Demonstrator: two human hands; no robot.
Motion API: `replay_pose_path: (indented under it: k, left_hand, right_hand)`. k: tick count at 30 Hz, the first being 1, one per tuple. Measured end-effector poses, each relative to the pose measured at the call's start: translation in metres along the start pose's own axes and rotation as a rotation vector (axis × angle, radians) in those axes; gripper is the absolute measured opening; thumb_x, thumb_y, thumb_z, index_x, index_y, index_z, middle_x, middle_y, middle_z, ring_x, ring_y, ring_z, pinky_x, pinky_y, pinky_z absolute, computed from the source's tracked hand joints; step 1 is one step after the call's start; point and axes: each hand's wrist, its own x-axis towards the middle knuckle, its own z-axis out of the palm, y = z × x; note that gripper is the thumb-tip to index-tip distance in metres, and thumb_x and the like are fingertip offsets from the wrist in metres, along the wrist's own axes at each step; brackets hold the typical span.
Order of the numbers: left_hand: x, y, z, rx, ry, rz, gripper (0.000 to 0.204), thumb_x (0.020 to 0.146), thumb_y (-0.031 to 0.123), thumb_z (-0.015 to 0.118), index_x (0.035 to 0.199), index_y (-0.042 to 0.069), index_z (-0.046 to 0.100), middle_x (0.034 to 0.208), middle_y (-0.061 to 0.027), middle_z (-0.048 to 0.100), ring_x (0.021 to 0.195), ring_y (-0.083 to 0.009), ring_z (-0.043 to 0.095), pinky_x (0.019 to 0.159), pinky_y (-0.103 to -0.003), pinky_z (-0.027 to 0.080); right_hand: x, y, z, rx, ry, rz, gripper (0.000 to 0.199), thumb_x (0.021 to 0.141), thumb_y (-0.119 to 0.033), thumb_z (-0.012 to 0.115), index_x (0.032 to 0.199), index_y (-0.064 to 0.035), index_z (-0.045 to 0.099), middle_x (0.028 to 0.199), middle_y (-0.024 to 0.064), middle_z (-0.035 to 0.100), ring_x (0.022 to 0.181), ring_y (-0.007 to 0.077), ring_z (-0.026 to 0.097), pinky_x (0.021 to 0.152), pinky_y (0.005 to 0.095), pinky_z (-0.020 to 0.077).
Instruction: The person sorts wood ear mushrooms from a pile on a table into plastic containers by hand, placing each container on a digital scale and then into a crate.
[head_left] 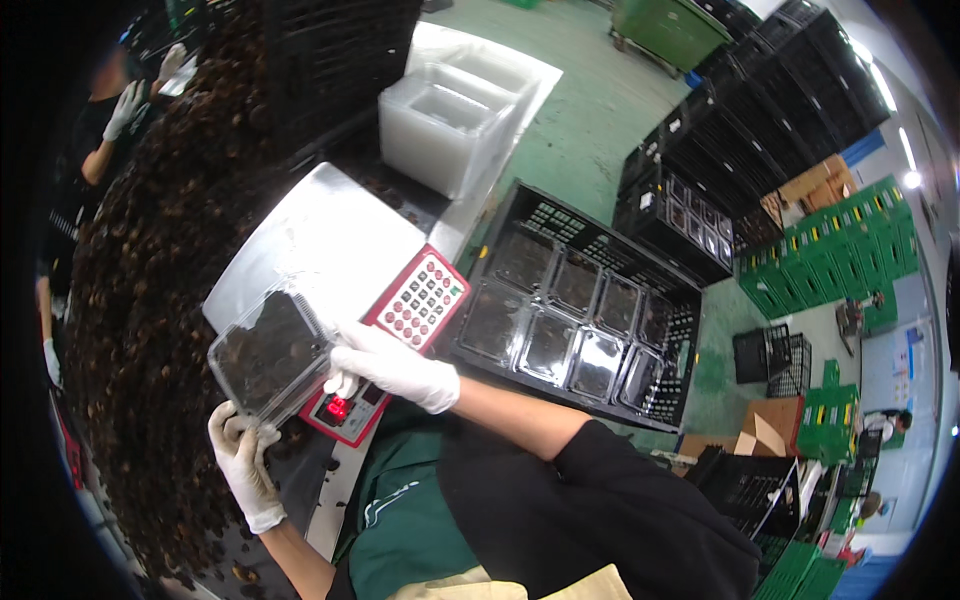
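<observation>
A clear plastic punnet [268, 345] with dark contents is tilted between my white-gloved hands. My left hand [245, 468] pinches its near corner. My right hand [395, 365] grips its right edge, fingers curled in front of the scale's red display. Behind and partly under the punnet is the scale's shiny metal plate [330, 235], with a red keypad panel [420, 300] along its right side. A large heap of small dark brown pieces [150, 340] covers the table to the left; their kind is hard to make out.
To the right, a black crate [600, 247] holds several clear punnets in rows. Stacked translucent tubs [425, 140] stand beyond the scale. Black crates [750, 120] and green crates [835, 250] are piled farther off. Across the heap, another person's gloved hands [125, 110] show.
</observation>
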Motion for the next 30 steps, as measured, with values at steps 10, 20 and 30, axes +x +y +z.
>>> replay_pose_path:
  k: [10,20,30]
  left_hand:
    - [-0.005,-0.010,0.030,-0.135,-0.113,0.093,0.050,0.087,-0.004,0.067,0.131,0.008,0.047,0.083,-0.0054,0.058,0.074,-0.0184,0.061,0.070,-0.033,0.057]
    - [-0.015,0.001,0.044,0.107,-0.208,0.096,0.020,0.090,-0.003,0.064,0.110,-0.004,0.066,0.095,-0.0080,0.066,0.088,-0.0168,0.065,0.084,-0.029,0.052]
    - [-0.002,-0.044,-0.038,0.981,0.168,0.640,0.018,0.081,0.002,0.071,0.099,0.004,0.072,0.094,-0.0085,0.069,0.086,-0.0245,0.065,0.078,-0.034,0.051]
  right_hand:
    - [-0.023,-0.014,-0.003,0.027,0.286,-0.055,0.055,0.096,-0.007,0.050,0.149,-0.0032,0.038,0.089,0.0047,0.063,0.070,0.0095,0.064,0.065,0.0225,0.0542]
    - [-0.109,-0.160,-0.061,-0.660,0.891,-0.355,0.032,0.090,-0.008,0.057,0.118,0.0034,0.068,0.109,0.0122,0.071,0.089,0.0145,0.066,0.077,0.0257,0.0522]
    - [-0.177,-0.014,-0.365,-1.134,0.609,0.617,0.021,0.093,-0.016,0.062,0.088,0.0035,0.068,0.070,0.0079,0.066,0.048,0.0144,0.057,0.042,0.0290,0.0421]
